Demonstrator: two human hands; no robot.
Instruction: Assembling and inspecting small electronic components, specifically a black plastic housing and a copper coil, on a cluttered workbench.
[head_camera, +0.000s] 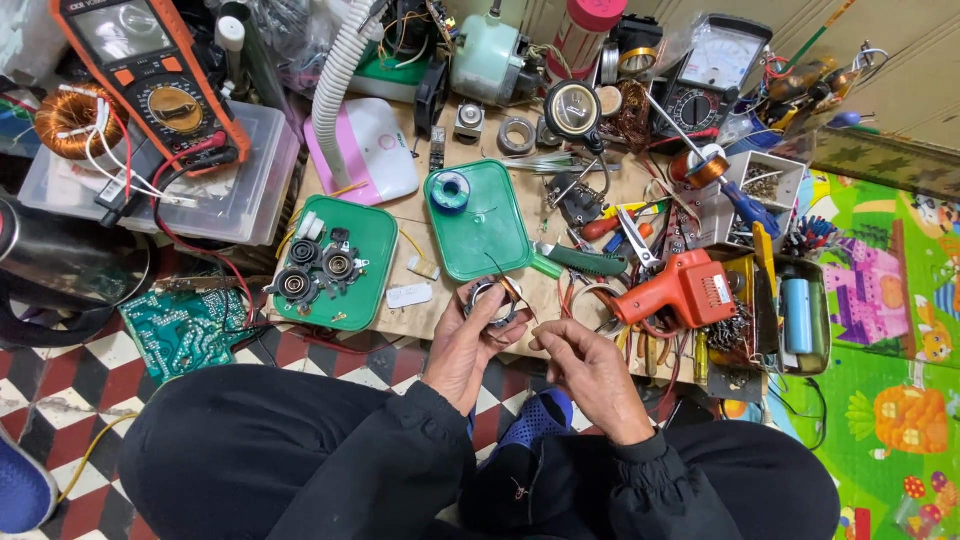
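Coil-wound motor core (492, 302) sits gripped in your left hand (468, 345) just over the near edge of the desk (420, 318), while your right hand (588, 370), close beside it to the right and slightly lower, pinches a thin wire (520, 292) running up-left to the core.

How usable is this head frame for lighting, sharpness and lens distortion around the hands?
Head view: even, soft light with no hard shadows; left hand, right hand and the small wound coil they hold are sharp; mild glare on the multimeter screen; wide-angle bending shows at the edges; dark trousers lose detail.
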